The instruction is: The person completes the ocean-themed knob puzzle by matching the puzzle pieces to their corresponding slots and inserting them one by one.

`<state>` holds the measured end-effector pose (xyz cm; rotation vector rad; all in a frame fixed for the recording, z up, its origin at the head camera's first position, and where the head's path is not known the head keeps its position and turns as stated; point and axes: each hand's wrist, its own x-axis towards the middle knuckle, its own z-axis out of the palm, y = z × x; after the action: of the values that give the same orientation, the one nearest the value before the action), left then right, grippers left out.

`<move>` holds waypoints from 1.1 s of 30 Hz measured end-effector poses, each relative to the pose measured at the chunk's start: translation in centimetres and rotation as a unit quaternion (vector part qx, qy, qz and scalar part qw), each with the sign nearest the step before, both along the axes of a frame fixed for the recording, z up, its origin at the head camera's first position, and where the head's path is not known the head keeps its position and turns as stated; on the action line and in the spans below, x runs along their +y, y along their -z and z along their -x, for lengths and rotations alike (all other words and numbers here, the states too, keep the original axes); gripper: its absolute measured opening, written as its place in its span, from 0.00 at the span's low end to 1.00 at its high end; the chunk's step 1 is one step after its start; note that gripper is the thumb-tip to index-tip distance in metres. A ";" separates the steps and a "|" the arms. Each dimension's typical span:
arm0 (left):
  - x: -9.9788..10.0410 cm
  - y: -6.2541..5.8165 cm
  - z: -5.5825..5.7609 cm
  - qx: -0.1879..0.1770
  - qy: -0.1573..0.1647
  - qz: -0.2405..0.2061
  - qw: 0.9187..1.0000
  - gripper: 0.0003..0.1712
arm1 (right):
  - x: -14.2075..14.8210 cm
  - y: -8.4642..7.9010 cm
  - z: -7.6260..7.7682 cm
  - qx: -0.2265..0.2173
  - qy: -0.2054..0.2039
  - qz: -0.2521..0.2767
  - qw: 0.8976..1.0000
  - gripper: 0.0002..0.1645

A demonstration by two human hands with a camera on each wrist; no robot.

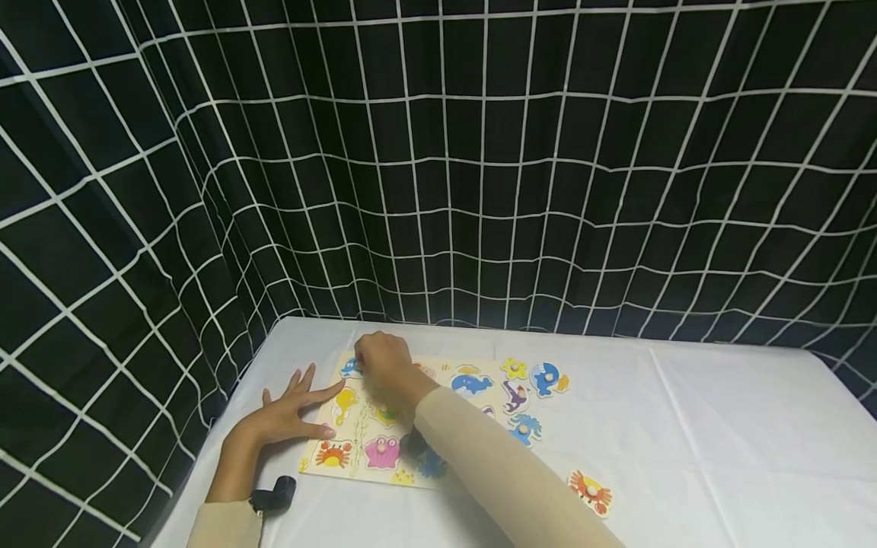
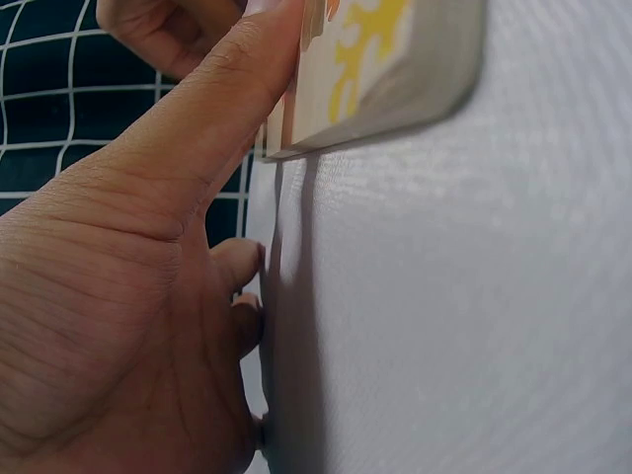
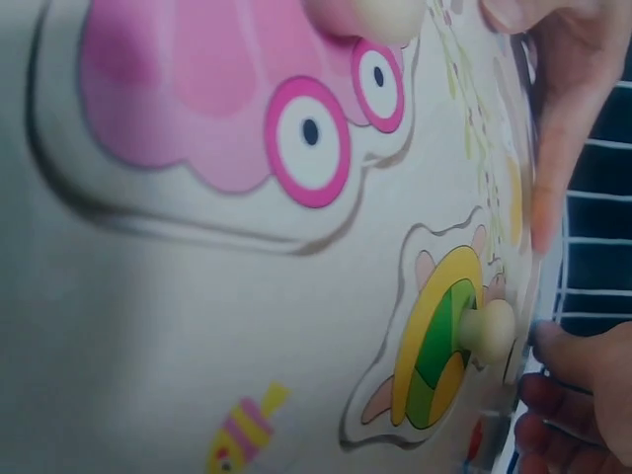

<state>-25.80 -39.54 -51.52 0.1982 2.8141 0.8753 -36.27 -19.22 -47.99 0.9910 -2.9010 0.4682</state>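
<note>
Left hand (image 1: 291,415), spread, grasping nothing, touches the left edge of puzzle board (image 1: 370,473); blue piece (image 1: 350,369) lies at its far-left corner; right hand (image 1: 385,361), fingers curled, adjoins it, hold hidden; weak bracing could let the board slide, skewing the piece.

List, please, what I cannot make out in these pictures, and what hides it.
Head view: what the right hand holds, if anything; the hand itself hides it.
Head view: the lower right corner of the board, under the right sleeve.
Right wrist view: the rest of the pink piece; the top edge cuts it.
</note>
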 end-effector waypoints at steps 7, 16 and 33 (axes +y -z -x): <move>0.9 -1.1 0.0 -0.011 0.006 -0.004 1.000 0.54 | 0.5 -0.2 0.0 -0.014 0.006 -0.003 1.000 0.03; 1.4 -1.4 -0.2 -0.006 0.011 -0.010 1.000 0.54 | 1.1 -0.5 -0.2 -0.001 0.009 -0.004 1.000 0.04; 0.8 -1.3 -0.3 -0.018 0.004 0.002 1.000 0.55 | 4.6 -2.8 -2.6 0.004 -0.045 0.017 0.999 0.13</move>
<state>-25.47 -38.75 -50.26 0.1918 2.7783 0.8635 -33.64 -14.60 -45.21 1.1200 -2.8404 0.5145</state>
